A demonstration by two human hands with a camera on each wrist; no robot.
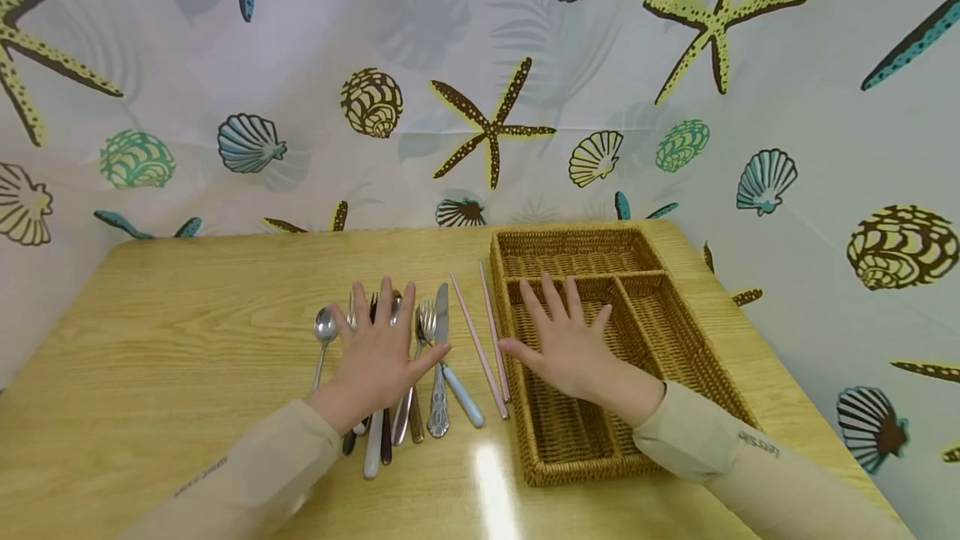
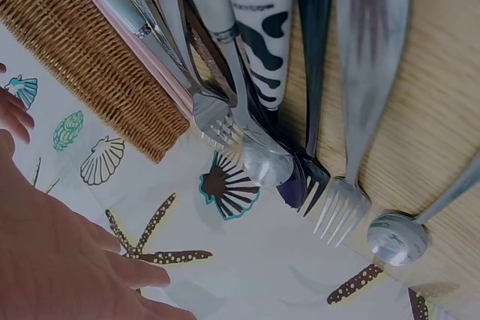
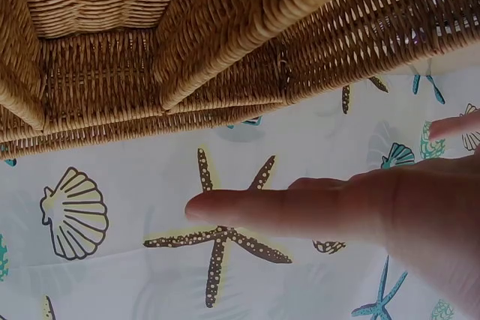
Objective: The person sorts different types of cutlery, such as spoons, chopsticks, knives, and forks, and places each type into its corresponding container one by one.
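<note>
At the far left, the wooden table [image 1: 172, 332] shows its bare grain, with a patterned cloth [image 1: 300, 65] of starfish and shells standing behind it. The first item of cutlery is a round metal spoon [image 1: 325, 325], lying at the left edge of a loose pile. The left hand [image 1: 375, 369], in a beige sleeve [image 1: 247, 465], is positioned over this pile, back upward, its fingers straight and spread wide, holding nothing. Beneath and around it lie forks, spoons and assorted handles, including a white handle [image 1: 372, 448]; the left wrist view adds a black fork [image 2: 311, 174] and a black-and-white patterned handle [image 2: 262, 28].

To the right of the hand are a silver fork [image 1: 427, 319] and a table knife [image 1: 442, 315] with an ornate handle, then a pale blue handle [image 1: 463, 398] pointing toward the near edge. Two pink chopsticks [image 1: 474, 332] follow, lying side by side, slightly apart, just beside the tray.

The woven tray [image 1: 532, 448] stands at the right of the table, one compartment across its far end and long ones nearer. The right hand [image 1: 573, 352] is over its left part, fingers straight, spread wide and holding nothing; whether it touches the wicker cannot be told.
</note>
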